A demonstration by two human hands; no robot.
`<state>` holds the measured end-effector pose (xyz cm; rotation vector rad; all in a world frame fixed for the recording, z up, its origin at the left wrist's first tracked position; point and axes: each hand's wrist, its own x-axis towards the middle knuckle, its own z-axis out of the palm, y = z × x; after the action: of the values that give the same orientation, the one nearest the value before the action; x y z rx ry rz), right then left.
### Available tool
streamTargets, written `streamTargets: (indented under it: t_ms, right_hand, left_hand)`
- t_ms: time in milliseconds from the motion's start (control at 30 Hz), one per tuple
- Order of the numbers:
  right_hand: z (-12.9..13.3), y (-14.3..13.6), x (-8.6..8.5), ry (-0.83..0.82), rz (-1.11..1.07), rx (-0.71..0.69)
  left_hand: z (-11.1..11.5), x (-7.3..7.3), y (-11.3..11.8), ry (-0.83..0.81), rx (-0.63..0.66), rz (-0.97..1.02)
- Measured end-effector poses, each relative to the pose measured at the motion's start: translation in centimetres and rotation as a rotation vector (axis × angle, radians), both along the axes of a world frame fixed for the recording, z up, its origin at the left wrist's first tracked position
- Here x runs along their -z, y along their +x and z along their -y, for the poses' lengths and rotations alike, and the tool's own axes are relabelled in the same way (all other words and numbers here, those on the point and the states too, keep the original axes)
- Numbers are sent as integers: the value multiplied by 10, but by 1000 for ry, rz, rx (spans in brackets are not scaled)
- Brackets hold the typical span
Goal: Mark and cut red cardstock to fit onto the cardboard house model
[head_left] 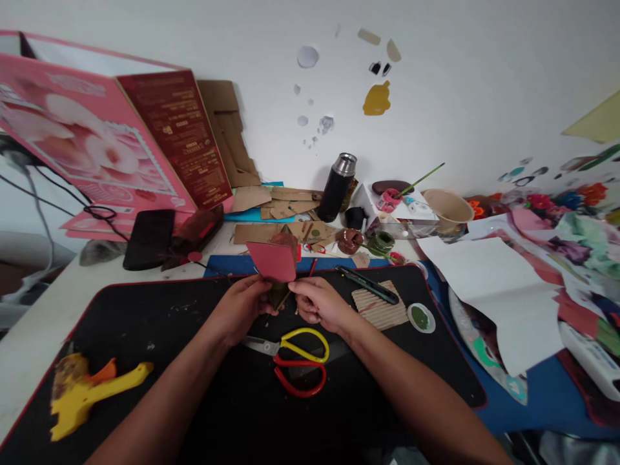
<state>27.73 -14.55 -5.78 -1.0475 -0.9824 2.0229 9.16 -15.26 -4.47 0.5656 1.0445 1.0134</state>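
Observation:
Between both hands, above the black mat point(213, 400), is a small folded paper piece with a flat pinkish-red card point(274, 260) on top and a dark green pointed part point(278, 294) below. My left hand point(245, 307) is closed on its left side, thumb at the card's lower left corner. From the right, my right hand point(320, 302) pinches the card's lower right corner, fingers curled. Just below the hands lie scissors point(300, 361) with one yellow and one red handle, blades pointing left.
A yellow glue gun point(87, 394) lies at the left. Right of the hands are a cutter point(371, 285), corrugated cardboard point(380, 307) and a dish of green paint point(421, 318). Behind stand a black flask point(335, 190), paint jars point(381, 242) and a pink box point(97, 135).

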Motion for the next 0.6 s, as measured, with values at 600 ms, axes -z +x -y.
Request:
streamTargets:
  t_ms: [600]
  right_hand:
    - [1,2,1,16,-27,-17]
  left_hand:
    - [2,2,0,-46,-34,98]
